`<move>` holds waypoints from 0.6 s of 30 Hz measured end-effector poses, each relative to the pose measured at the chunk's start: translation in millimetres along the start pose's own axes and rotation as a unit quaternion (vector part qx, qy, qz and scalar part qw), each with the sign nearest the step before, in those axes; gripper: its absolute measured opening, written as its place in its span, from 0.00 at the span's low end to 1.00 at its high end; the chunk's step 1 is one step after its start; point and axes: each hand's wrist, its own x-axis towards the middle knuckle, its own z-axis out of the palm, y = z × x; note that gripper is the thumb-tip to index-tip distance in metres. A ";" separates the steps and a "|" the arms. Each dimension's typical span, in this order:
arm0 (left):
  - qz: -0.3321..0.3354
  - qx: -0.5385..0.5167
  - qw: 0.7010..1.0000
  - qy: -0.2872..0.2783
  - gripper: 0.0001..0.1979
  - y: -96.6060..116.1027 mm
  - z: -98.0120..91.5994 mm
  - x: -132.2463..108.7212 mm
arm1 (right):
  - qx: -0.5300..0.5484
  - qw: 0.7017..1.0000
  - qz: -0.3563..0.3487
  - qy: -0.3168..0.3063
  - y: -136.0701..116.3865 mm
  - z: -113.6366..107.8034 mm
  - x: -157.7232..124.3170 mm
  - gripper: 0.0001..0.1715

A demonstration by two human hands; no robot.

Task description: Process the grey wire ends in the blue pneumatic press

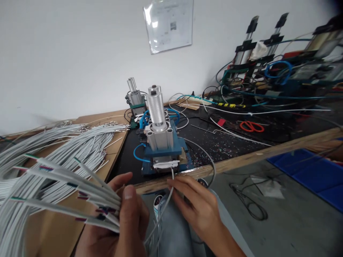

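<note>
My left hand (128, 217) is closed around a bunch of white cables (80, 189). Their stripped ends fan out to the left, showing thin coloured wires. In front of me, my right hand (195, 203) pinches a single white cable (170, 192) between thumb and fingers. The upper end of that cable goes into the front of a small pneumatic press (160, 139), just under a white strip, where its tip is hidden. This press has a blue base and a knurled silver cylinder on top.
Bundles of white cable (88, 142) lie on cardboard at the left. Behind the press stands a similar press (135, 96). Orange-handled scissors (251, 126), wire scraps and loose cables lie on the black bench to the right. Further machines (249, 53) stand at the back right.
</note>
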 end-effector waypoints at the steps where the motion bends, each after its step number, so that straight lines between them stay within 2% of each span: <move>1: 0.003 -0.010 1.000 -0.009 0.08 -1.8 1.8 0.5 | -0.006 1.000 -0.001 -0.001 1.2 0.0 0.0 0.21; 5: -0.004 -0.041 0.999 -0.033 0.08 -10.4 4.7 2.2 | -0.022 1.000 -0.010 -0.004 4.8 1.9 -1.2 0.19; 10: -0.008 -0.052 0.999 -0.006 0.08 -16.8 7.7 3.5 | -0.015 1.000 0.009 -0.008 7.4 4.3 1.7 0.18; 15: -0.047 -0.037 0.998 -0.004 0.10 -18.1 8.0 7.4 | -0.014 1.000 0.014 -0.003 9.6 5.6 6.6 0.19; 18: -0.030 -0.036 0.999 0.003 0.10 -16.4 11.5 6.4 | -0.019 1.000 0.014 0.002 12.3 7.3 8.6 0.19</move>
